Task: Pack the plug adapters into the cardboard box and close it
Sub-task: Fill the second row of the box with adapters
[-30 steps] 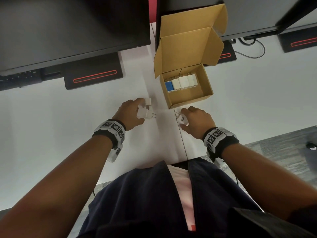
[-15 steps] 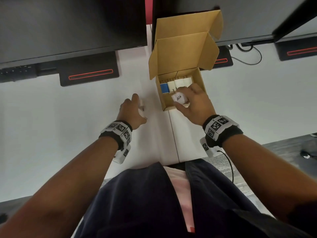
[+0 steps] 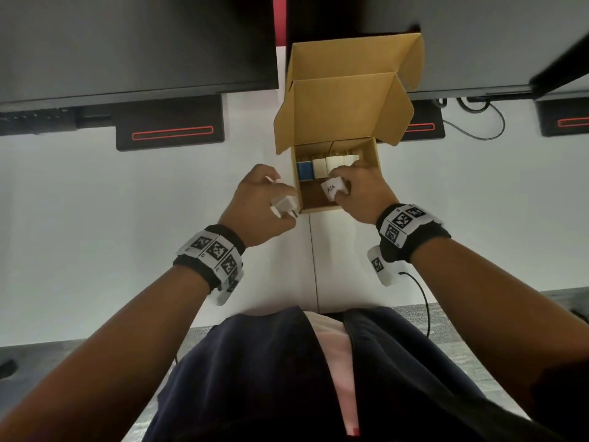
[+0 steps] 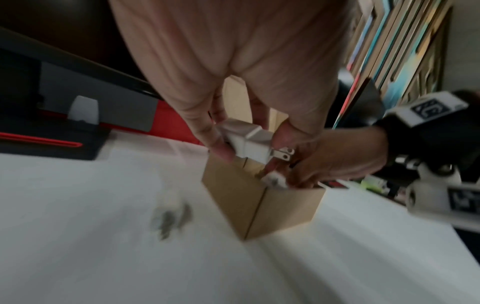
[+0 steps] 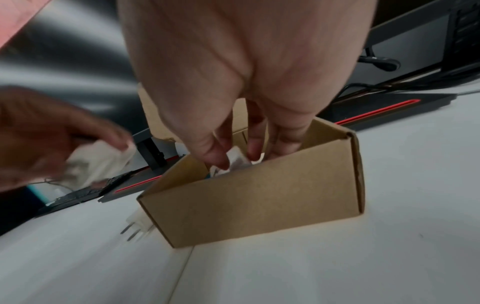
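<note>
The open cardboard box [image 3: 373, 161] stands on the white table with its lid flaps up. A blue adapter [image 3: 304, 170] and several white ones [image 3: 334, 162] line its far wall. My right hand [image 3: 341, 186] reaches inside the box [image 5: 254, 195] and pinches a white adapter [image 3: 333, 188] with handwriting on it; its fingertips [image 5: 221, 162] hold that adapter [image 5: 237, 159] low inside. My left hand [image 3: 280, 199] grips a white two-prong adapter [image 3: 284, 204] just left of the box, prongs [image 4: 283, 154] pointing right. Another adapter [image 5: 137, 224] lies on the table against the box's left corner.
Two dark monitors rise behind the box, and their black stands with red stripes [image 3: 172, 135] sit on the table. A black cable [image 3: 478, 122] loops at the back right. A seam [image 3: 314, 260] runs down the table towards my body.
My right hand carried its adapter from the table in front of the box into the box. My left hand lifted an adapter and moved it right, up to the box's left wall.
</note>
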The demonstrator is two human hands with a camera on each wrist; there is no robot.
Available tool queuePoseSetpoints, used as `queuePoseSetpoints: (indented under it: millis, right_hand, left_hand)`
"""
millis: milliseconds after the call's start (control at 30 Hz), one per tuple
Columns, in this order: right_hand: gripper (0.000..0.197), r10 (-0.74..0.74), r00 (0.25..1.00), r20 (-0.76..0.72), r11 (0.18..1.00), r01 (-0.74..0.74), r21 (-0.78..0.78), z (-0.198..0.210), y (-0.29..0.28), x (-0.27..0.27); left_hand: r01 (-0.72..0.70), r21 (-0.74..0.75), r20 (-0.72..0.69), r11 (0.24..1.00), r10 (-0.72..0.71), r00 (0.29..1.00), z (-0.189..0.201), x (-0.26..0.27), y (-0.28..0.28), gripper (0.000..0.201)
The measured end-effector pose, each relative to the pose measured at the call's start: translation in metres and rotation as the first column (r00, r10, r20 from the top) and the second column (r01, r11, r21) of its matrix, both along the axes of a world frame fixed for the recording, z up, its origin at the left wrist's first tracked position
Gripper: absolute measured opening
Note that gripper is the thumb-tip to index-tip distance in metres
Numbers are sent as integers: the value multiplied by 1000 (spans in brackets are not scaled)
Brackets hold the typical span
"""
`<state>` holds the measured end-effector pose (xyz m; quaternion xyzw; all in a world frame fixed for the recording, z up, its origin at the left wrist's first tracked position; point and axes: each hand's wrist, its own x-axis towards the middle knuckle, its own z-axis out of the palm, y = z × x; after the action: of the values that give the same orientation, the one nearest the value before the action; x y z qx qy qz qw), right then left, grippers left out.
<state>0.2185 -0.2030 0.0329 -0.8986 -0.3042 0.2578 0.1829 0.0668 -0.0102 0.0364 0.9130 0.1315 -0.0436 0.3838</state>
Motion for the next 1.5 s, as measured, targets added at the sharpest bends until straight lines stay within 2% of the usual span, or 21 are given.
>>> queuePoseSetpoints:
  millis: [100,200,300,400,567,700,900,1133,1367,1433,1500]
  right_hand:
    - [30,87,996,-7,995,-87,-58,-1,-1,5]
    - [29,132,991,-36,984,-135,-120,-2,1,12]
    - [5,144,986,-82,980,-154,-126,-2,2,17]
    - [11,137,984,-118,983,-149,-103,-6,-1,18]
    - [14,139,980,-140,989,-144,-30,-9,-6,21]
    - [20,131,972,-195,991,-135,-9,-13,-6,21]
    - [18,216,950,-227,974,-226,-18,-16,-4,19]
    - [30,286,924,-252,955,-295,3,-20,-3,15]
    - [32,246,928,-279,968,-247,32,-15,-6,17]
    - [26,172,956,-237,984,-156,86,-15,-8,21]
    - [28,3,982,-189,979,36,202,-11,-11,24]
  left_hand:
    - [-11,1,57,1000,11,998,11,22,-16,45]
    - [10,11,17,1000,-10,1000,14,38,-24,55]
    - [4,69,-24,998,-3,1000,9,46,-29,50]
    - [-43,108,-35,993,47,998,7,49,-32,40]
    - [-87,154,-69,984,99,993,1,53,-37,44]
    - [-125,162,-66,979,137,988,0,58,-40,39]
    - [-151,146,-79,978,164,983,-5,59,-41,40]
    - [-111,150,-84,982,125,989,-3,59,-40,44]
    - [-100,166,-52,981,110,993,0,66,-42,36]
    - [-111,170,-38,979,119,992,0,68,-42,32]
    - [-121,176,-7,977,124,992,2,70,-42,27]
